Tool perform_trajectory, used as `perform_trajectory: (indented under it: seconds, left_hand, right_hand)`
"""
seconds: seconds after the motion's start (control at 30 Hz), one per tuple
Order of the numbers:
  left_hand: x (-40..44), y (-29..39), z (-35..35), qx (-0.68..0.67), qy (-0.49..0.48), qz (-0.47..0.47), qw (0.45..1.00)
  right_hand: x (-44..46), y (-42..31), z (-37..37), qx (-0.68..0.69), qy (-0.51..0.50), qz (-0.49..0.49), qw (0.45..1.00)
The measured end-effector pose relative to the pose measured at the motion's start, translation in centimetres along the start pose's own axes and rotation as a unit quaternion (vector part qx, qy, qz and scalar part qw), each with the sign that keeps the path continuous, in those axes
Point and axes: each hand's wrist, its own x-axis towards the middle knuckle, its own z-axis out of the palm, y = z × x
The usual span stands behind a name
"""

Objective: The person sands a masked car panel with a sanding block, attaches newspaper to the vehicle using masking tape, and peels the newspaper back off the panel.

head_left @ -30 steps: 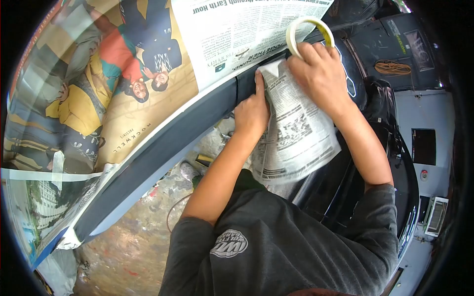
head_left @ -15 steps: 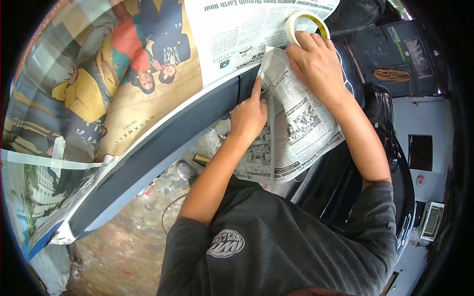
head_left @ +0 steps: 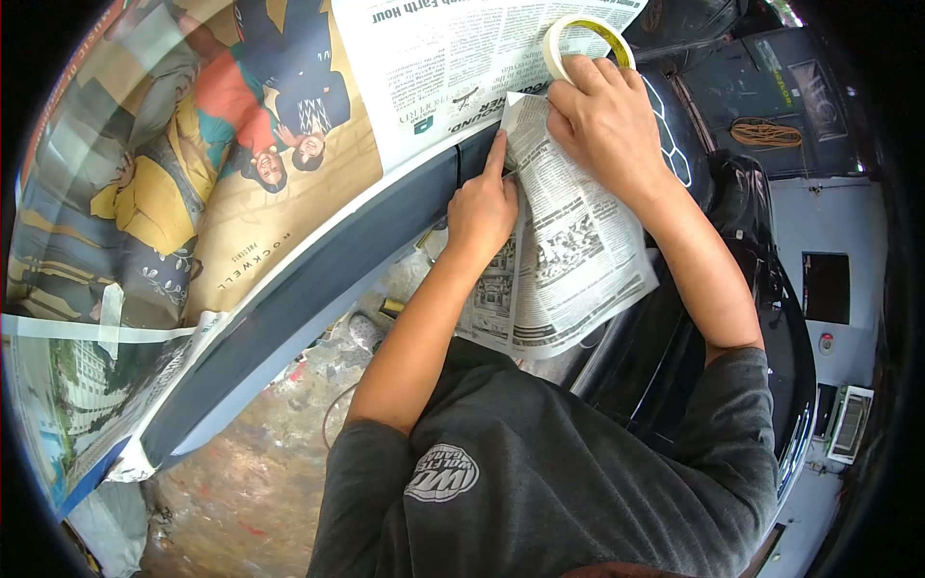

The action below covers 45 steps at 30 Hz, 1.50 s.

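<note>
My right hand [head_left: 614,130] grips a roll of masking tape [head_left: 553,46], fingers over its lower rim, at the upper edge of a hanging newspaper sheet [head_left: 578,241]. My left hand [head_left: 482,214] is at the sheet's left edge. Its index finger stretches up along the dark trim strip [head_left: 385,197], the tip by the sheet's top corner. The other fingers are curled, with the thumb against the paper. Any strip of tape between the hands is too small to make out. Above the trim, a newspaper page [head_left: 424,67] covers the panel.
A large printed poster page [head_left: 279,217] covers the glass at left, with a pale tape strip [head_left: 111,308] on it. A black car [head_left: 636,356] stands close on the right. Below lies a paint-stained floor [head_left: 251,491]. Coiled orange cord [head_left: 766,133] is at upper right.
The view has shifted slightly, and both hands appear a little further left. The hanging sheet's lower right corner has swung left and down. The tape roll stays in my right hand.
</note>
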Motion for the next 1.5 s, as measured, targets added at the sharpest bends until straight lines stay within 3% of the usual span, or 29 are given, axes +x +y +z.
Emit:
perform_trajectory:
  seconds: [0.4, 0.5, 1.13, 1.5]
  left_hand:
    - [0.0, 0.0, -0.1, 0.091, 0.042, 0.054, 0.994]
    - [-1.6, -0.3, 0.0, 0.105, 0.010, 0.040, 0.994]
    - [0.1, -0.6, 1.9, -0.001, 0.041, 0.018, 0.999]
    - [0.0, 2.0, -0.4, 0.138, -0.027, 0.001, 0.990]
  right_hand:
    - [0.1, -0.6, 0.3, 0.018, -0.016, 0.008, 1.000]
    - [0.2, -0.2, 0.3, 0.012, -0.001, -0.005, 1.000]
    - [-0.2, 0.5, 0.9, -0.003, -0.006, -0.020, 1.000]
    - [1.2, -1.7, 0.8, -0.077, 0.028, 0.022, 0.996]
